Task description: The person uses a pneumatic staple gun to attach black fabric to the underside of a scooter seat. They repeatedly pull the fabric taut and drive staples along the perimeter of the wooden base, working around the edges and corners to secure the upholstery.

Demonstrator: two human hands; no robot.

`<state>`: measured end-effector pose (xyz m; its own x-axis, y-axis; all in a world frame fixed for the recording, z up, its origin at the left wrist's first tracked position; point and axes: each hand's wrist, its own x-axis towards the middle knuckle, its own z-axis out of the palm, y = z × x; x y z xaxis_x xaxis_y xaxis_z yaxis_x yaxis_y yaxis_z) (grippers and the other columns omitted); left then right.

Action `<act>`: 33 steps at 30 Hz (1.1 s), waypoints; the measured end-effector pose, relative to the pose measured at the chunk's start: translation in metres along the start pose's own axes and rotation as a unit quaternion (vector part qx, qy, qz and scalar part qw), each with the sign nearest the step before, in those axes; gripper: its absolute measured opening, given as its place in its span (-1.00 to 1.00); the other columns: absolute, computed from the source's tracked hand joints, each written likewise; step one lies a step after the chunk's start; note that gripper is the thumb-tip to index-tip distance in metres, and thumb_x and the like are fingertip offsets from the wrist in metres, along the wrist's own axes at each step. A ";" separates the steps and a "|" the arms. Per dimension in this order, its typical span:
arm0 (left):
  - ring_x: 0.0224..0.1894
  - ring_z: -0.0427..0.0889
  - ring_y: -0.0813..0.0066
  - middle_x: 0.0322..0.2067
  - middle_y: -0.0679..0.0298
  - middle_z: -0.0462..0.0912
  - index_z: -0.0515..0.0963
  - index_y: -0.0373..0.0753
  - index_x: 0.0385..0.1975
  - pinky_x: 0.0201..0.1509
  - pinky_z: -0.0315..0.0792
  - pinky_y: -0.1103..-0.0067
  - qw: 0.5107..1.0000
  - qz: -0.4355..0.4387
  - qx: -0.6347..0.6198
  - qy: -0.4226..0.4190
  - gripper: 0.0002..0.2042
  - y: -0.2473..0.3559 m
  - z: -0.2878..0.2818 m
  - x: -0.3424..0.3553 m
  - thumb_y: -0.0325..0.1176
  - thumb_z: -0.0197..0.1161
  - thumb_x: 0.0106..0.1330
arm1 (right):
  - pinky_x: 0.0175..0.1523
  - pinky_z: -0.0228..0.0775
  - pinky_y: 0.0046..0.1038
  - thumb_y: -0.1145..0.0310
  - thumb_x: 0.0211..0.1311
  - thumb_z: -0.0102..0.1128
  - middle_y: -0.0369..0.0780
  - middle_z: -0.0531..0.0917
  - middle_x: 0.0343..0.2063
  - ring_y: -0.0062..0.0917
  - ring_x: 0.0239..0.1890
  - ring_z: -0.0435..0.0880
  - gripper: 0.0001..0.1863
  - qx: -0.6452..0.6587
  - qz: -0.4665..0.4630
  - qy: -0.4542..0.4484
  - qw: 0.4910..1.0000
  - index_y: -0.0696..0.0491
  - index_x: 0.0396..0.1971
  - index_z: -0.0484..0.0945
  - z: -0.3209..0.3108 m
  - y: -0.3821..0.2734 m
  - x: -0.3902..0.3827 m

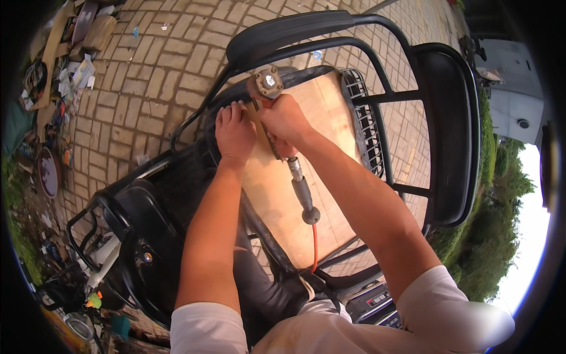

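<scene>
Presently, the right grip [286,121] is closed around the air tool [267,84], over the far end of the wooden panel [280,218]; the left grip [236,133] is at the panel's left edge, hold indeterminable. Tool: presumably heavy, rigid; grasp mid-body.

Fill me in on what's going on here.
A person's right hand grips an air tool, its head over the far edge of a wooden board; a red hose trails from it. The left hand rests beside it at the board's edge, by the black covering that borders the wood. A black tubular frame curves around the far and right sides. Whether the tool touches the board is hidden.
</scene>
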<state>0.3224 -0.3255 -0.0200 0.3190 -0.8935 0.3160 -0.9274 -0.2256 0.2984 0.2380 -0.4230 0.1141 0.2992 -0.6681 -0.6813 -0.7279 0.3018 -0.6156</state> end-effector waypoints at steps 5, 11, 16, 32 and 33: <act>0.11 0.51 0.13 0.07 0.14 0.56 0.54 -0.36 0.11 0.32 0.37 0.31 1.000 -0.004 0.006 -0.005 -0.52 -0.002 0.001 -0.002 -0.37 0.23 0.13 | -0.40 0.56 -0.28 0.15 0.27 0.26 -0.02 0.68 -0.54 -0.30 -0.54 0.71 -0.60 -0.019 -0.014 0.018 1.000 0.28 -0.34 0.64 0.009 0.001 0.003; 0.09 0.53 0.12 0.03 0.11 0.58 0.57 -0.36 0.06 0.30 0.39 0.32 1.000 -0.007 0.003 0.015 -0.58 0.000 0.001 -0.001 -0.40 0.17 0.19 | -0.34 0.59 -0.29 0.11 0.30 0.25 0.03 0.72 -0.46 -0.22 -0.45 0.76 -0.58 -0.027 0.037 -0.002 0.999 0.27 -0.29 0.66 0.007 -0.006 0.002; 0.14 0.53 0.11 0.07 0.09 0.59 0.58 -0.37 0.07 0.31 0.40 0.32 1.000 -0.021 -0.008 0.005 -0.61 0.006 -0.002 -0.007 -0.40 0.12 0.26 | -0.22 0.60 -0.28 0.15 0.26 0.26 0.06 0.73 -0.37 -0.17 -0.32 0.77 -0.61 -0.063 0.029 0.008 0.998 0.25 -0.26 0.67 0.009 -0.002 0.009; 0.30 0.51 0.22 0.19 0.18 0.61 0.64 -0.29 -0.34 0.43 0.35 0.33 0.984 -0.104 -0.146 -0.021 -0.88 0.000 -0.010 -0.025 -0.46 0.15 0.30 | -0.51 0.56 -0.28 0.33 0.18 0.27 -0.01 0.70 -0.51 -0.25 -0.54 0.73 -0.72 -0.013 -0.003 -0.049 0.999 0.28 -0.30 0.62 0.029 -0.016 -0.003; 0.27 0.55 0.21 0.15 0.18 0.64 0.63 -0.29 -0.39 0.42 0.37 0.34 0.981 -0.114 -0.157 -0.011 -0.88 -0.001 -0.009 -0.024 -0.48 0.14 0.30 | -0.50 0.56 -0.28 0.33 0.17 0.27 -0.01 0.70 -0.51 -0.26 -0.54 0.73 -0.72 -0.020 -0.003 -0.048 0.999 0.28 -0.30 0.62 0.030 -0.017 -0.003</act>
<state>0.3177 -0.3001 -0.0196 0.5031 -0.8431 0.1901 -0.7261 -0.2930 0.6220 0.2683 -0.4059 0.1149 0.3600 -0.6008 -0.7137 -0.7499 0.2688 -0.6045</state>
